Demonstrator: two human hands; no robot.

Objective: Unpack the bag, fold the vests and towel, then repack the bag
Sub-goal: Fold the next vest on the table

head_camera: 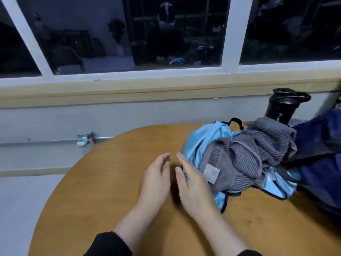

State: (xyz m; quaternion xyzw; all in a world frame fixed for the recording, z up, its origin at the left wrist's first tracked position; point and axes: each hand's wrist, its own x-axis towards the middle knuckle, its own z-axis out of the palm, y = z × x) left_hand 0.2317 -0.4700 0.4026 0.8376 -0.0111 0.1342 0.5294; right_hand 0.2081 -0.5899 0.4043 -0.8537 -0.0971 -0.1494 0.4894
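Note:
A crumpled heap lies on the right half of the round wooden table (103, 191). In it, a grey striped towel (256, 154) with a white label rests on top of light blue vests (203, 139) trimmed in black. The dark blue bag (321, 148) slumps at the right edge, behind and beside the heap. My right hand (191, 185) is flat with fingers apart, its fingertips at the left edge of the blue vests. My left hand (156, 180) hovers just left of it, fingers apart, holding nothing.
A black bottle (282, 106) stands behind the heap near the wall. Window frames and a pale sill run across the back. A small white and teal object (82, 141) sits on the wall ledge to the left.

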